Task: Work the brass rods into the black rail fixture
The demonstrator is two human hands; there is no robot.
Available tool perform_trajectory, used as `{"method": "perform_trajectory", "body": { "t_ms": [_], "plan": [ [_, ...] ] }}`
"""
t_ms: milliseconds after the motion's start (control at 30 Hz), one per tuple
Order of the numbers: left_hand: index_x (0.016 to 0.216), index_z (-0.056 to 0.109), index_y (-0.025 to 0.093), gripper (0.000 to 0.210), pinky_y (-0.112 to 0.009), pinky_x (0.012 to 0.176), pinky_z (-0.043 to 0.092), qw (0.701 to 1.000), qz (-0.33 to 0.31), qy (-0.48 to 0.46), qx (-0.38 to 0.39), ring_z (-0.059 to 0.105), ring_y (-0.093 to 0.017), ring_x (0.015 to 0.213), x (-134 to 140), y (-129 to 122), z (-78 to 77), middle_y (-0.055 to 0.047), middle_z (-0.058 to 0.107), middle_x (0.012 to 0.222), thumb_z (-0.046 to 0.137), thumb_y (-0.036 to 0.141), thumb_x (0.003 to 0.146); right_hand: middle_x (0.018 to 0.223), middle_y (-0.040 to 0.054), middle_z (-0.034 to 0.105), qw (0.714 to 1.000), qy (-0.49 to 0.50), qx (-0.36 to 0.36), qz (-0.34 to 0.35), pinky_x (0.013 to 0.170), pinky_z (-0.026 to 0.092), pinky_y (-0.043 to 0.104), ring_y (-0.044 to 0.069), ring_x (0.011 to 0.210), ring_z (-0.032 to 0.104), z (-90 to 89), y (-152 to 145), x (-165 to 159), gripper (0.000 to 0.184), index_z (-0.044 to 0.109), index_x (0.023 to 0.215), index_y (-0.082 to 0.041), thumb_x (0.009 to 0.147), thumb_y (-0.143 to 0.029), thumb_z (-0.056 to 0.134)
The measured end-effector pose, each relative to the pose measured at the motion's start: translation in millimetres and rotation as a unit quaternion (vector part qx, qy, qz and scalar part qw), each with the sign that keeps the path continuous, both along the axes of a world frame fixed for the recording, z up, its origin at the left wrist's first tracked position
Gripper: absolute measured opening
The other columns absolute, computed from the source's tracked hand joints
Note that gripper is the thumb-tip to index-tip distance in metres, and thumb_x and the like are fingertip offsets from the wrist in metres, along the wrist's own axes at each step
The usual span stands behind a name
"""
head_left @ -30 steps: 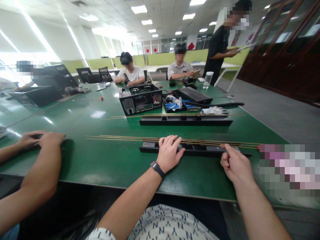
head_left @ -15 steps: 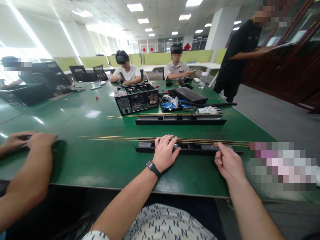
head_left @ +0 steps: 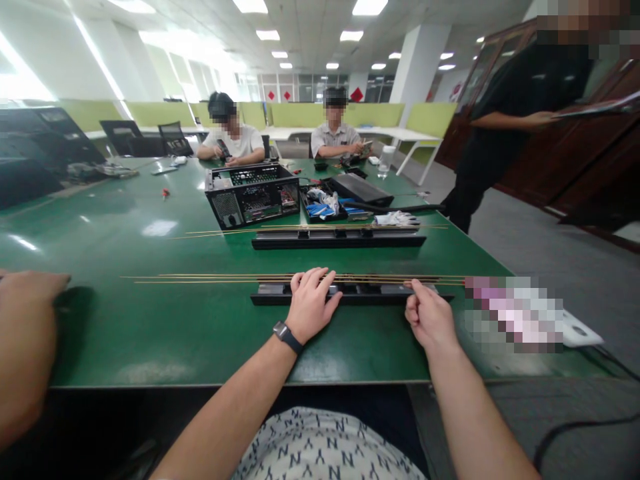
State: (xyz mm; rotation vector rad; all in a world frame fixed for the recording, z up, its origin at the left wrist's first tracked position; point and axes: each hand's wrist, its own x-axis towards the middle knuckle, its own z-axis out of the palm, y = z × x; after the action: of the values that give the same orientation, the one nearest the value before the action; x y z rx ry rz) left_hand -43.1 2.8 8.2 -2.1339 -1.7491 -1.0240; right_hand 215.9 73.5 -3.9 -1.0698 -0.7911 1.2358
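Several thin gold-coloured rods (head_left: 200, 275) lie across a long black channel-shaped holder (head_left: 373, 299) in front of me. My left hand (head_left: 311, 303), a watch on its wrist, rests over the rods and the holder with its fingers stretched out. Near the holder's right end, my right hand (head_left: 431, 316) is closed, thumb and index finger pinching at a rod; its other fingers are curled in. How many rods lie in the pinch is hidden.
A second holder (head_left: 340, 241) with rods lies farther back. Behind it stand an open computer case (head_left: 253, 197) and a box with gloves (head_left: 325, 205). A blurred pink item (head_left: 505, 313) lies right. A co-worker's arm (head_left: 25, 340) is at left; other people sit or stand beyond.
The view has swung to the right, so the table things appear farther left. Both my hands keep about the same places on the rods and holder.
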Motion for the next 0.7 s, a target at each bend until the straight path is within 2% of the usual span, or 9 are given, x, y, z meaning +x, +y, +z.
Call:
{"method": "perform_trajectory", "body": {
  "t_ms": [233,533,700],
  "plan": [
    [0.136,0.059,0.024,0.04,-0.049,0.111,0.032,1.0,-0.002,0.001,0.001,0.054,-0.028,0.133,-0.5,0.2,-0.5,-0.012,0.064,0.138,0.06,0.039,0.099,0.045,-0.0073,0.049,0.999,0.029,0.002,-0.029,0.026,0.022,0.017,0.005,0.028,0.034,2.9,0.6,-1.0,0.04,0.07,0.089,-0.016,0.072,-0.048,0.086],
    [0.137,0.059,0.025,0.041,-0.049,0.11,0.034,1.0,0.0,0.001,-0.002,0.054,-0.029,0.133,-0.1,-0.1,0.1,-0.011,0.064,0.138,0.061,0.039,0.098,0.047,-0.0062,0.052,1.0,-0.007,0.001,0.005,0.026,0.022,0.016,0.005,0.029,0.035,2.2,-1.5,-1.5,0.041,0.071,0.088,-0.016,0.073,-0.05,0.086],
    [0.136,0.059,0.025,0.041,-0.049,0.11,0.034,1.0,0.001,0.0,-0.001,0.055,-0.029,0.132,0.0,0.3,-0.5,-0.012,0.064,0.138,0.061,0.039,0.098,0.047,-0.008,0.05,0.999,0.024,0.008,-0.038,0.028,0.023,0.016,0.005,0.03,0.036,0.2,1.4,1.1,0.038,0.068,0.088,-0.017,0.074,-0.049,0.084]
  ]
}}
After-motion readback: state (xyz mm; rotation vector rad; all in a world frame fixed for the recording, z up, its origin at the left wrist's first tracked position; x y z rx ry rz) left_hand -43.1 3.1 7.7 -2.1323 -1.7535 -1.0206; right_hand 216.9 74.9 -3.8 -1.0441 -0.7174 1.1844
